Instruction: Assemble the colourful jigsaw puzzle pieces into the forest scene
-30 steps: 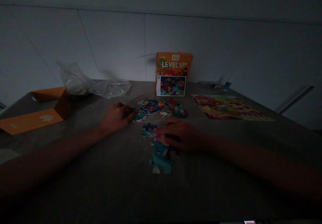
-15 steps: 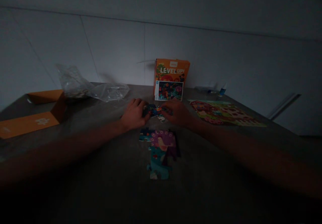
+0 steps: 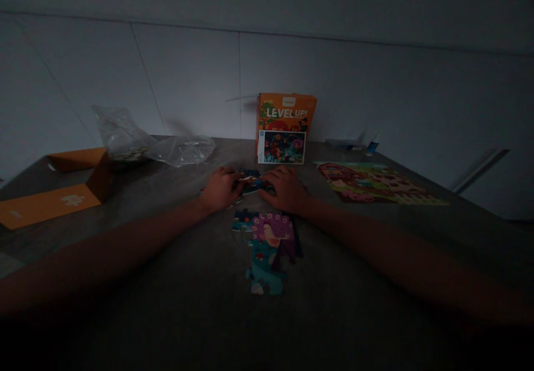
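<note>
left hand (image 3: 221, 188) and right hand (image 3: 286, 188) curled over loose pieces (image 3: 252, 182); pinch unclear, too dim. sort gently, avoid nudging joined section (image 3: 269, 243).

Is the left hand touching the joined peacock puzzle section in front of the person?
Apart. The head view shows bare table between the left hand and the joined peacock section; its fingers lie farther back, at the loose pieces.
</note>
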Motion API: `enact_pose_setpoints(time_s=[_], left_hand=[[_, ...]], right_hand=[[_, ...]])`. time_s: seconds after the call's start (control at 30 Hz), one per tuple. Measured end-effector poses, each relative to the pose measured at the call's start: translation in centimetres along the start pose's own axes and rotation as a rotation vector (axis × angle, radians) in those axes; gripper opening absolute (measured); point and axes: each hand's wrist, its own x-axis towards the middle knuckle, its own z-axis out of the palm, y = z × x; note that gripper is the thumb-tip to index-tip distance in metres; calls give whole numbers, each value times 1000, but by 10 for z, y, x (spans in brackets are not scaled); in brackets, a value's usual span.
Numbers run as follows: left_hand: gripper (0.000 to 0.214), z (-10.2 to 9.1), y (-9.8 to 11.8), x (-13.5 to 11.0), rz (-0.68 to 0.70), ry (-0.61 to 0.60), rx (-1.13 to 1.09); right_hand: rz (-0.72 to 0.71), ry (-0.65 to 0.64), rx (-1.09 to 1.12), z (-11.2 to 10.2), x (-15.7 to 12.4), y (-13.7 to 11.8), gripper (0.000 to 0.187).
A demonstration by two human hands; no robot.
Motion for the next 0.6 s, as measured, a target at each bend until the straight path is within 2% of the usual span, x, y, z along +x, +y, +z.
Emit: enact_pose_setpoints(time_s=[0.13, 0.23, 0.3, 0.4, 0.53, 0.6], left_hand=[[36, -4, -1, -3, 38, 194, -165], [35, -6, 0, -6, 109, 260, -252], [35, -6, 0, -7, 164, 265, -290], [32, -5, 2, -8, 275, 239, -340], [33, -4, 3, -9, 389, 207, -376], [37, -6, 5, -9, 412, 196, -393]], right_hand=[[-18, 87, 36, 1, 2, -2, 38], [-34, 194, 142, 2, 1, 1, 23], [-42, 249, 220, 2, 0, 4, 17], [-90, 260, 346, 5, -1, 7, 19], [-186, 167, 462, 7, -2, 6, 45], [-186, 136, 463, 7, -2, 4, 48]])
